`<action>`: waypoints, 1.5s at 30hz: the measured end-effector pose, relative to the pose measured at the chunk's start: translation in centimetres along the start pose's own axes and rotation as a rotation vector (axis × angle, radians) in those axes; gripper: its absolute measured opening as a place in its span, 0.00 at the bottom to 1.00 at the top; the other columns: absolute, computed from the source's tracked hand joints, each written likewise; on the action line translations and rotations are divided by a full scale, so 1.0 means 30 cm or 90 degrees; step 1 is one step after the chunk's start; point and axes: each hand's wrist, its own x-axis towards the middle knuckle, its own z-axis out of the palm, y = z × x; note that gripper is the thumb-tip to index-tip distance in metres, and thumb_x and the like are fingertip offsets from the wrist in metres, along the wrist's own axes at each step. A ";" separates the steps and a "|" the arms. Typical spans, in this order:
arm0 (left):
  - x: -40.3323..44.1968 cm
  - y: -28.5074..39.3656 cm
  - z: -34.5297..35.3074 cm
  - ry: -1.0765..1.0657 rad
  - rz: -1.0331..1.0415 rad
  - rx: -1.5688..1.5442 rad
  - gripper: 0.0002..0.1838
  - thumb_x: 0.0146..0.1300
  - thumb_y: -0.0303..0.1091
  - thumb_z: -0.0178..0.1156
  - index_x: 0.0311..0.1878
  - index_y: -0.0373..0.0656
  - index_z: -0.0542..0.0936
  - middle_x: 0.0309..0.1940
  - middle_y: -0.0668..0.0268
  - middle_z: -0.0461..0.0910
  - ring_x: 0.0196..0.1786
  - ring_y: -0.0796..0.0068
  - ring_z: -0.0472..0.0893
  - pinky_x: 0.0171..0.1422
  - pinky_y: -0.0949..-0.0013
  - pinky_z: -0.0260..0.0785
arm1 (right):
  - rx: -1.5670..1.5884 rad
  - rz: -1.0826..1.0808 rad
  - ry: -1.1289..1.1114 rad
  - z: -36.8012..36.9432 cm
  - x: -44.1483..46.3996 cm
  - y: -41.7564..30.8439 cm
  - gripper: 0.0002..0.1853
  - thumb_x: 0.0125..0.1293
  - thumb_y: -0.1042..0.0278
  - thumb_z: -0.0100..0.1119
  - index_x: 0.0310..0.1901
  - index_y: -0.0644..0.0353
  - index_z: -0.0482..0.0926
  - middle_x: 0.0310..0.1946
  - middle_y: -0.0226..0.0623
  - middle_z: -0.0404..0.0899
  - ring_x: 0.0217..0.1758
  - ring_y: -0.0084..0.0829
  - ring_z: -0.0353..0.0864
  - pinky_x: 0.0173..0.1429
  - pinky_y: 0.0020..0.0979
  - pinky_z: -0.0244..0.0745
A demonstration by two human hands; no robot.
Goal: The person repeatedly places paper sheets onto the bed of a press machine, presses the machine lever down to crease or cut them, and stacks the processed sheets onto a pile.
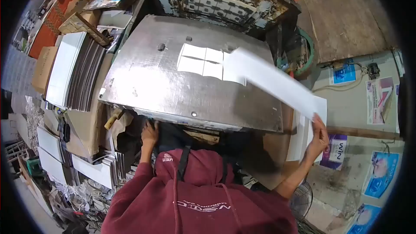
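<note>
My right hand (318, 134) pinches the near end of a long white sheet (277, 82), which is blurred and slants over the right part of the metal table (147, 78). Beneath that hand, more white sheets (299, 136) lie at the table's right side. Small white pieces (203, 63) rest in a group on the metal surface, partly covered by the long sheet. My left hand (150, 133) is down at the table's front edge, fingers apart, with nothing seen in it.
A worn machine with a gridded plate (219, 6) stands behind the table. At the left are a stack of white boards (67, 71) and lower stacks (97, 169). A wooden handle (113, 120) juts near the front left corner. A wire-guarded fan (302, 199) is low right.
</note>
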 end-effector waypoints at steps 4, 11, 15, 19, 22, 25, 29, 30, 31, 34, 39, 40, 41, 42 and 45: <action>-0.166 0.292 -0.233 -0.320 0.170 0.365 0.53 0.61 0.73 0.49 0.75 0.34 0.56 0.72 0.40 0.59 0.75 0.44 0.59 0.78 0.53 0.51 | 0.078 -0.015 -0.042 0.174 0.003 -0.159 0.12 0.69 0.65 0.63 0.38 0.68 0.81 0.26 0.31 0.80 0.18 0.17 0.75 0.24 0.20 0.68; -0.263 0.697 -0.353 -0.573 0.407 -0.753 0.51 0.66 0.65 0.54 0.79 0.41 0.45 0.76 0.52 0.55 0.76 0.55 0.59 0.78 0.49 0.49 | 0.323 0.104 -0.050 0.323 -0.006 -0.347 0.12 0.67 0.63 0.66 0.38 0.66 0.82 0.23 0.28 0.77 0.09 0.09 0.58 0.12 0.18 0.43; -0.258 0.974 -0.549 -0.231 0.412 -0.954 0.28 0.76 0.46 0.44 0.71 0.37 0.63 0.64 0.57 0.73 0.64 0.61 0.75 0.69 0.59 0.65 | 0.395 0.136 0.012 0.423 -0.095 -0.253 0.10 0.69 0.64 0.64 0.40 0.64 0.80 0.27 0.28 0.79 0.11 0.10 0.60 0.11 0.17 0.48; -0.278 1.050 -0.568 -0.187 0.374 -0.870 0.21 0.74 0.33 0.51 0.66 0.34 0.69 0.55 0.64 0.79 0.54 0.78 0.79 0.59 0.73 0.70 | 0.445 0.231 -0.007 0.524 -0.215 -0.162 0.09 0.70 0.64 0.62 0.39 0.62 0.79 0.28 0.30 0.80 0.15 0.13 0.68 0.15 0.17 0.55; -0.266 1.049 -0.538 -0.136 0.322 -0.809 0.17 0.74 0.36 0.55 0.59 0.35 0.76 0.36 0.74 0.82 0.34 0.91 0.77 0.37 0.84 0.69 | 0.438 0.287 -0.067 0.527 -0.246 -0.122 0.10 0.70 0.63 0.62 0.38 0.62 0.79 0.26 0.29 0.79 0.18 0.15 0.72 0.19 0.17 0.60; -0.281 1.043 -0.513 -0.085 0.303 -0.832 0.14 0.71 0.32 0.59 0.54 0.32 0.77 0.33 0.73 0.82 0.31 0.92 0.76 0.35 0.84 0.67 | 0.394 0.304 -0.143 0.508 -0.255 -0.088 0.12 0.71 0.61 0.61 0.41 0.64 0.80 0.25 0.30 0.80 0.19 0.18 0.74 0.24 0.18 0.63; -0.281 1.028 -0.524 -0.060 0.270 -0.789 0.10 0.68 0.32 0.63 0.47 0.35 0.81 0.27 0.78 0.79 0.28 0.93 0.72 0.33 0.85 0.60 | 0.338 0.329 -0.183 0.523 -0.275 -0.085 0.16 0.70 0.60 0.62 0.48 0.67 0.80 0.28 0.32 0.82 0.19 0.19 0.75 0.23 0.18 0.63; -0.281 1.029 -0.526 -0.047 0.272 -0.786 0.10 0.67 0.31 0.64 0.45 0.34 0.81 0.28 0.74 0.81 0.29 0.92 0.74 0.35 0.84 0.63 | 0.329 0.331 -0.178 0.534 -0.282 -0.080 0.17 0.70 0.60 0.62 0.50 0.68 0.80 0.28 0.33 0.82 0.19 0.19 0.76 0.23 0.18 0.63; -0.282 1.031 -0.528 -0.035 0.274 -0.783 0.10 0.67 0.31 0.64 0.44 0.32 0.81 0.30 0.71 0.84 0.30 0.90 0.77 0.37 0.84 0.67 | 0.327 0.331 -0.181 0.544 -0.283 -0.075 0.17 0.70 0.60 0.62 0.50 0.68 0.80 0.28 0.33 0.82 0.19 0.19 0.76 0.23 0.18 0.63; -0.288 1.033 -0.522 -0.041 0.276 -0.830 0.09 0.67 0.31 0.64 0.43 0.34 0.81 0.30 0.71 0.84 0.30 0.91 0.76 0.36 0.85 0.65 | 0.337 0.355 -0.192 0.564 -0.297 -0.046 0.15 0.70 0.61 0.62 0.48 0.66 0.81 0.29 0.32 0.82 0.19 0.19 0.75 0.22 0.19 0.62; -0.223 0.986 -0.551 0.103 0.260 -0.934 0.08 0.69 0.30 0.62 0.44 0.35 0.81 0.31 0.72 0.83 0.31 0.91 0.77 0.37 0.84 0.66 | 0.329 0.399 -0.036 0.501 -0.245 -0.021 0.15 0.70 0.60 0.62 0.51 0.60 0.78 0.28 0.30 0.81 0.16 0.18 0.73 0.17 0.18 0.57; -0.203 0.965 -0.569 0.093 0.269 -0.951 0.08 0.69 0.30 0.62 0.45 0.36 0.80 0.32 0.72 0.83 0.32 0.91 0.77 0.37 0.84 0.66 | 0.363 0.397 -0.049 0.446 -0.226 0.025 0.16 0.71 0.59 0.61 0.52 0.60 0.77 0.30 0.29 0.80 0.14 0.16 0.69 0.16 0.18 0.55; -0.183 0.939 -0.585 0.083 0.279 -0.968 0.08 0.69 0.31 0.62 0.45 0.36 0.80 0.32 0.71 0.83 0.32 0.90 0.77 0.38 0.83 0.67 | 0.331 0.362 -0.027 0.396 -0.204 0.030 0.15 0.71 0.62 0.60 0.53 0.60 0.77 0.33 0.31 0.81 0.13 0.16 0.67 0.16 0.18 0.55; -0.164 0.917 -0.595 0.052 0.305 -0.999 0.08 0.69 0.31 0.62 0.45 0.37 0.79 0.33 0.70 0.84 0.33 0.89 0.78 0.40 0.82 0.68 | 0.301 0.325 -0.005 0.342 -0.177 0.018 0.14 0.71 0.64 0.59 0.53 0.61 0.77 0.37 0.33 0.82 0.13 0.15 0.65 0.16 0.18 0.55; -0.151 0.900 -0.590 0.057 0.273 -0.965 0.08 0.69 0.31 0.62 0.45 0.37 0.79 0.34 0.70 0.84 0.35 0.89 0.78 0.42 0.81 0.69 | 0.213 0.223 0.073 0.167 -0.105 0.020 0.14 0.70 0.70 0.57 0.56 0.62 0.77 0.47 0.38 0.83 0.14 0.15 0.65 0.18 0.19 0.58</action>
